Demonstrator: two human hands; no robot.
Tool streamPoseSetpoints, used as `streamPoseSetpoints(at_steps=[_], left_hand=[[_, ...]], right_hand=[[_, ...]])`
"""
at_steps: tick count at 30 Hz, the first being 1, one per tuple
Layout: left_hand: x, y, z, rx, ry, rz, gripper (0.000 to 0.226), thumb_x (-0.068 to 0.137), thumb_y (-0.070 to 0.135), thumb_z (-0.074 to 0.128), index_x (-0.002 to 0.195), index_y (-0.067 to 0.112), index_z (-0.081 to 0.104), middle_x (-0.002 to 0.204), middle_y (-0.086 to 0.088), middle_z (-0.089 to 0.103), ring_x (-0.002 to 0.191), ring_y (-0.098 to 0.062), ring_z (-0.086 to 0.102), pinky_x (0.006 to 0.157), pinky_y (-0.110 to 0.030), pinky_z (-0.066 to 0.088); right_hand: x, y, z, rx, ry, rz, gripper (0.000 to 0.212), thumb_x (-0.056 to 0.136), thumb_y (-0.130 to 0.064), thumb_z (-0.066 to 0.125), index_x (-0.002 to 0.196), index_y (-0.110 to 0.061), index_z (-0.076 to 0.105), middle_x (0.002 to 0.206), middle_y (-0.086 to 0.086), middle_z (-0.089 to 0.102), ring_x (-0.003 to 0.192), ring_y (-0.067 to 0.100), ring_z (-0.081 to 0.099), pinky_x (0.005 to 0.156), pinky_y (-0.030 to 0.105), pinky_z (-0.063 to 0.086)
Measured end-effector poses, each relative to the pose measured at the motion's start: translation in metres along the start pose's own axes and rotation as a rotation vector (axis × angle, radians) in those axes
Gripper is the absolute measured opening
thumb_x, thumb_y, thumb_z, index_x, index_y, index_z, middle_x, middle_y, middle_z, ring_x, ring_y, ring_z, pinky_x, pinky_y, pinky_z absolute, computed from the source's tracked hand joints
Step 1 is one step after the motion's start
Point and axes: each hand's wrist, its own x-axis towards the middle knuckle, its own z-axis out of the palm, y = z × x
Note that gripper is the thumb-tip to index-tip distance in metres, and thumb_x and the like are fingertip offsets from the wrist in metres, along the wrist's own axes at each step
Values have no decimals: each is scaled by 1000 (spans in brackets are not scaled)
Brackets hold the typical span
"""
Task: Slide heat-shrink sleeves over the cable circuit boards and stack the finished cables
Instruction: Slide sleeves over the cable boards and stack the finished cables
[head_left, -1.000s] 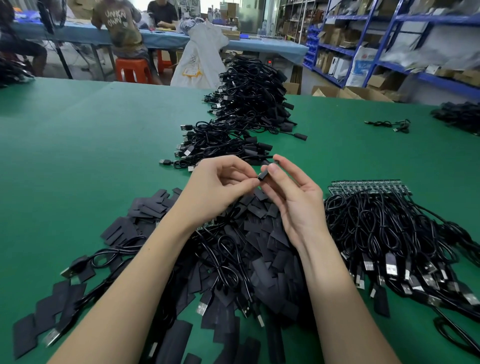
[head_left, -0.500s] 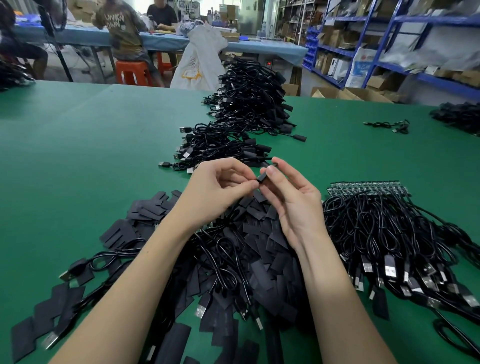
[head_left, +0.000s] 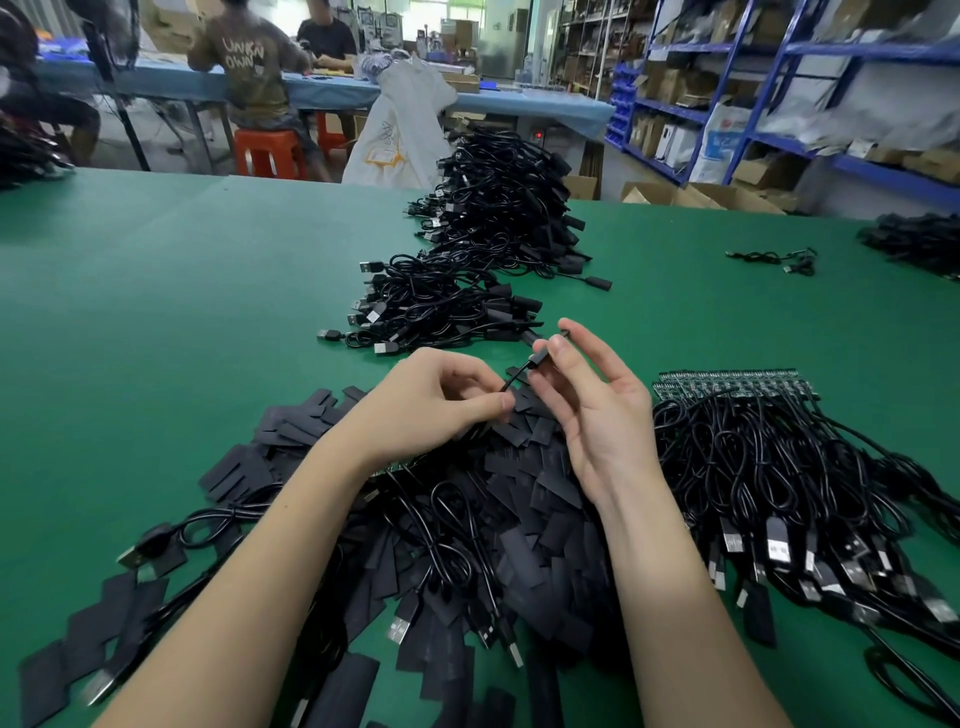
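Loads of work already done here, going by the long heap of finished black cables (head_left: 483, 249) running up the middle of the green felt table (head_left: 182, 312); still plenty left though, since a big tangle of unsleeved black cables with bare green circuit boards (head_left: 779, 467) sits just to the right of the hands, and a sprawling pile of flat black heat-shrink sleeves (head_left: 519, 519) covers the table under both forearms; I'd guess somewhere around halfway, maybe past it, hard to say; right now one thin black cable (head_left: 514, 381) is up in the air between the hands, above the sleeve pile and just in front of the near end of the finished heap; the left hand (head_left: 431, 400) pinches the wire between thumb and fingertips, the rest of the fingers curled in; the right hand (head_left: 597, 410) pinches the small black sleeved end (head_left: 537, 358) between thumb and index finger, the other fingers loose and fairly straight; looks like the sleeve is on or nearly seated, but it's too small to tell whether the board is fully covered; next this one should go on the stack.
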Motion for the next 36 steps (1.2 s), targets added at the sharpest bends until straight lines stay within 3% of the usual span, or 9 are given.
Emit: streamPoseSetpoints(at_steps=[4, 7, 13, 17, 19, 22, 28, 32, 36], left_hand=[[0, 3, 3, -64, 39, 36, 15, 95, 23, 72, 84, 13, 77, 66, 8, 70, 50, 3, 48, 53, -7, 36], [3, 6, 7, -77, 90, 50, 14, 95, 23, 71, 88, 12, 77, 75, -2, 75, 56, 1, 55, 57, -8, 40], [32, 32, 24, -129, 194, 128, 14, 98, 22, 66, 95, 14, 77, 74, 3, 72, 72, -15, 73, 65, -26, 55], [77, 57, 9, 127, 317, 251, 20, 101, 25, 58, 100, 19, 77, 69, 8, 66, 63, -9, 64, 66, -29, 56], [101, 60, -5, 411, 401, 256, 24, 103, 29, 54, 108, 22, 76, 85, 7, 70, 76, -12, 63, 76, -33, 54], [134, 44, -24, 763, 450, 156, 31, 105, 26, 45, 120, 19, 71, 116, -7, 65, 106, -30, 60, 94, -43, 48], [149, -31, -34, 1098, 410, 97, 35, 106, 25, 40, 128, 22, 66, 124, -8, 55, 123, -29, 46, 99, -43, 30], [148, -69, -19, 1165, 335, -6, 51, 108, 41, 20, 156, 28, 33, 166, -3, 23, 156, -22, 10, 123, -51, 4], [149, -85, -18, 1211, 307, 11, 59, 107, 46, 8, 162, 28, 12, 170, 0, 5, 157, -20, -5, 124, -50, -8]], right_hand=[[0, -3, -2, -23, -43, -22, 26, 93, -18, 72, 118, -23, 72, 103, 9, 78, 90, 20, 74, 76, 28, 60], [1, -7, -3, -34, -61, -14, 43, 96, -31, 68, 137, -30, 56, 110, 7, 77, 100, 27, 75, 76, 30, 61], [0, -11, -10, -27, 48, 22, 28, 103, -37, 57, 128, -24, 56, 105, 4, 78, 95, 24, 76, 76, 33, 62], [0, -13, -10, -19, 59, 45, 30, 103, -35, 57, 127, -17, 58, 100, 5, 79, 81, 19, 74, 69, 30, 62], [0, -13, -10, -32, 52, 59, 30, 102, -34, 58, 126, -16, 60, 98, 5, 79, 76, 18, 73, 65, 28, 61], [1, -11, -10, -50, 49, 72, 29, 101, -33, 59, 124, -15, 62, 96, 5, 79, 74, 18, 72, 63, 27, 59], [4, -8, -14, -93, 29, 74, 29, 100, -36, 60, 121, -17, 65, 96, 4, 79, 76, 18, 73, 63, 26, 58], [6, -5, -15, -103, 16, 90, 27, 99, -37, 62, 118, -18, 67, 96, 5, 79, 75, 17, 73, 63, 26, 58], [6, -4, -13, -114, -4, 111, 26, 98, -37, 63, 117, -18, 68, 95, 6, 79, 74, 17, 72, 63, 25, 58]])
